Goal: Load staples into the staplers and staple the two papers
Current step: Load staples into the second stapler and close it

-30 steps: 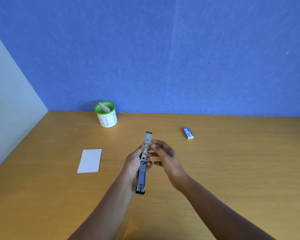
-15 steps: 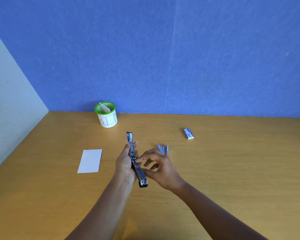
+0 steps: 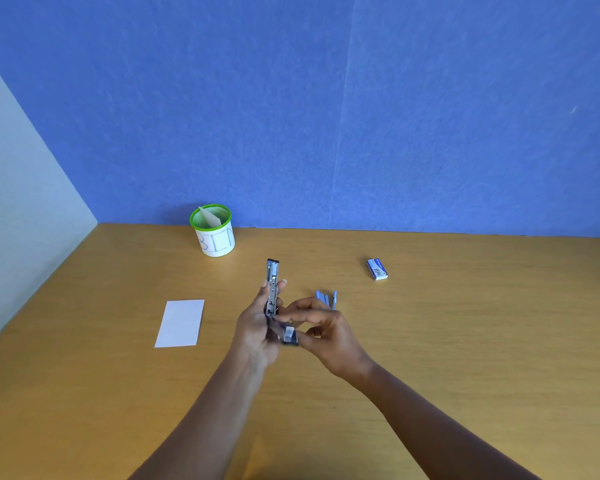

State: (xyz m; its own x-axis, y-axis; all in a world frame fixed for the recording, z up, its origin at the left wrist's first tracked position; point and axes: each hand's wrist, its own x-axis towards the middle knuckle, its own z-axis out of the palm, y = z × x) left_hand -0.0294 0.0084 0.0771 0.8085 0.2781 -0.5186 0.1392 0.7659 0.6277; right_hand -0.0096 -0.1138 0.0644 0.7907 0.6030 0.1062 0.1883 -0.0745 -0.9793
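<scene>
Paper (image 3: 179, 323): a white sheet is lying flat on the worktop (image 3: 465, 341), toward its left edge and about midway between the far and near edges, well apart from both hands.
Cup (image 3: 212, 237): a white cup with a green rim is standing upright near the far left corner, close to the far edge. A pale slip (image 3: 208, 218) is leaning inside it, and faint lettering is showing on its side.
Left grip (image 3: 255, 327): it is clamping round the stapler from the left. Its fingers are curling behind the metal arm, and one fingertip is showing past the arm's right side.
Stapler (image 3: 273, 287): it is being held above the middle of the worktop, swung open. Its metal arm is pointing toward the far edge, while its other end is pointing toward the near edge and sitting between the two hands.
Right grip (image 3: 326, 329): forefinger and thumb are pinching the stapler near its hinge, and the other fingers are curling loosely below.
Blue stapler (image 3: 326, 297): it is lying on the worktop just beyond the right grip, partly hidden by the fingers. I cannot tell whether it is open.
Box (image 3: 377, 269): a small blue-and-white box is lying flat right of the middle, toward the far edge, well apart from both hands.
Walls: a pale wall (image 3: 21, 202) is running along the left edge, and a blue wall (image 3: 361, 116) is running along the far edge.
</scene>
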